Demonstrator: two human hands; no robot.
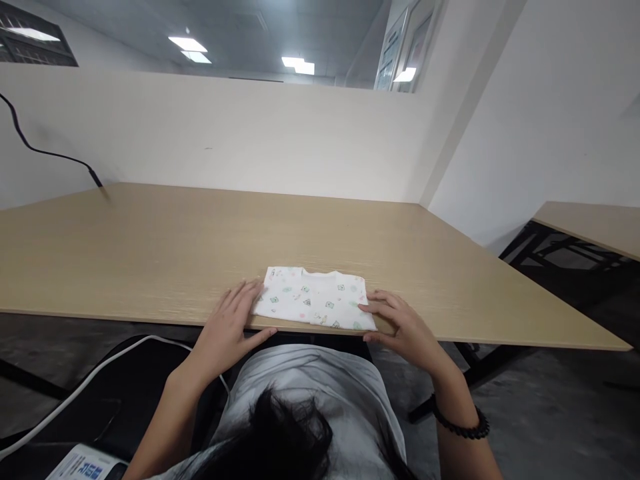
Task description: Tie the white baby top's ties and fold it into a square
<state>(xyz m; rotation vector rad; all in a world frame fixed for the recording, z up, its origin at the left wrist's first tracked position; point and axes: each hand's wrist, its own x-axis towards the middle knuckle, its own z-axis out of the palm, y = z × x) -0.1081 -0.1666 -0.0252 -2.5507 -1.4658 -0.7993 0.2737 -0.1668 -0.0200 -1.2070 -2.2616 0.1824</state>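
A small white garment (313,299) with a scattered print of little animals lies folded flat at the front edge of the wooden table (240,233). Its neckline curve is on the far side. My left hand (233,327) rests at the garment's left end, fingers stretched out and thumb spread toward the table edge. At the right end, my right hand (397,327) has its fingers apart, with the index fingertip on the cloth's edge and the thumb below the table edge. Neither hand grips the cloth.
A white partition wall (260,140) stands behind the table, and a black cable (55,155) comes down at the left rear. Another table (595,223) is at the right. Below left are a white cable (95,373) and a white box-like device (85,465) on a black seat.
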